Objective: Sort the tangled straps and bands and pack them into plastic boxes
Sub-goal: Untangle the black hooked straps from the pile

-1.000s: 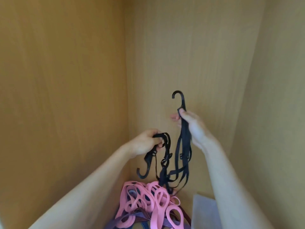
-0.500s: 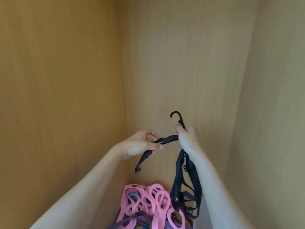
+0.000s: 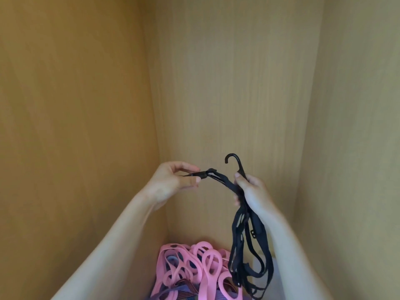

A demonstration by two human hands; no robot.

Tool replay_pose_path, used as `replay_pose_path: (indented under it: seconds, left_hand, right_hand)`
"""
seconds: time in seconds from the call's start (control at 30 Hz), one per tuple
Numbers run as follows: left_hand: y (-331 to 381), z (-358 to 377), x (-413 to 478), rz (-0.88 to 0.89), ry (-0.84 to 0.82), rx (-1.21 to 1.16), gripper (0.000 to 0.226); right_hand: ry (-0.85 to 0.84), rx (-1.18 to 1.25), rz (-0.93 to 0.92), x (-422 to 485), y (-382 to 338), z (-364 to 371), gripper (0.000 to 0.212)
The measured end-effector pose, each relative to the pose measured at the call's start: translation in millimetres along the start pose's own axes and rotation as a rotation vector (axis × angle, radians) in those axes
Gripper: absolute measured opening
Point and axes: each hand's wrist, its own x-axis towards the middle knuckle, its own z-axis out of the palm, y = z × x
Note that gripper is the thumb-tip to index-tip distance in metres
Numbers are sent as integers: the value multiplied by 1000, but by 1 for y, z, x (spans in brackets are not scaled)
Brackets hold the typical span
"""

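Pink bands (image 3: pixel 207 267) lie heaped at the bottom edge. Over them dangle loops of the black strap (image 3: pixel 226 181), gripped in the curled right hand (image 3: pixel 252 192), with its hook (image 3: pixel 234 162) poking up. The left hand (image 3: pixel 171 184) pinches the strap's other end. Wooden panels (image 3: pixel 227 83) stand behind.

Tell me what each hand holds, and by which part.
Both hold the black strap: the left hand pinches one end; the right hand grips it just below its hook, loops hanging.
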Motion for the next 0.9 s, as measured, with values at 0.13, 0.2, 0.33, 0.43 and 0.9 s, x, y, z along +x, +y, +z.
replay_pose_path:
  seconds: [0.13,0.2,0.33,0.43,0.9]
  left_hand:
    - [-2,6,0,61,55,76,30]
    - [-6,10,0,66,31,51,27]
    - [-13,22,2,71,-37,-44,11]
    - [-16,25,4,62,-34,-37,6]
    - [-15,40,6,44,35,-43,11]
  right_hand:
    - [11,59,-36,-5,-9,3,34]
    - [-4,115,-42,-10,-15,8,34]
    - [-186,129,-79,-20,-19,32,36]
    - [-248,238,-71,-22,-15,45,35]
    - [-249,21,-200,-19,9,51,29]
